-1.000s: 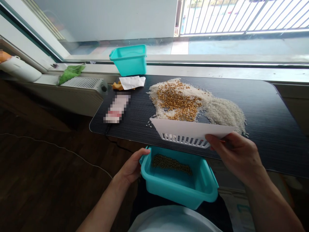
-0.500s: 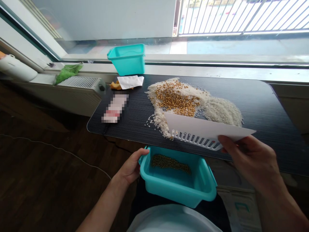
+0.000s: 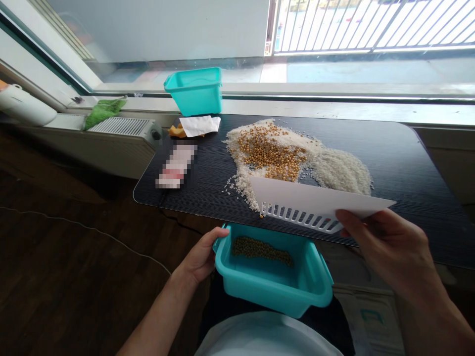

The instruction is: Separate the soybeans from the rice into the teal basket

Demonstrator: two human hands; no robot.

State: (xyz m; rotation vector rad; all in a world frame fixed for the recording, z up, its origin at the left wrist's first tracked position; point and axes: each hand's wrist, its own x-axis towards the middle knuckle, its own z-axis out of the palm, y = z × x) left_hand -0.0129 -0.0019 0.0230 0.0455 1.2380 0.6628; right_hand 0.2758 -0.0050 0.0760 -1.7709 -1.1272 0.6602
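White slotted plastic basket [image 3: 308,205] sits tipped at the front edge of the black ribbed desk [image 3: 408,148], plain white side facing up, slotted part facing the person. Its left corner touches the near edge of the loose white rice pile [image 3: 341,170]. Right hand [image 3: 389,247] grips the basket's right end, fingers [image 3: 352,220] closed over the white wall; the thumb is hidden behind it.

Left hand [image 3: 200,257] holds the teal rectangular plastic bin [image 3: 267,291] by its left rim, below the desk edge and just under the basket. Fingers [image 3: 217,243] are curled on the rim, closed on it. Small green beans [image 3: 260,249] lie in a strip along the far side of the bin's floor.

Yellow soybeans [image 3: 270,151] lie mixed on top of the rice, left-centre of the pile, just behind the basket.

Second teal plastic bin [image 3: 195,91] stands on the sill past the desk's far left corner. Crumpled white paper [image 3: 198,125] lies in front of it, with an orange scrap [image 3: 175,131] partly under the paper. Blurred pink-and-white packet [image 3: 176,165] lies on the desk's left part, well apart from the rice. Green cloth [image 3: 102,111] rests on the white radiator [image 3: 118,127] left of the desk. Thin white cable [image 3: 92,230] runs across the dark wood floor.
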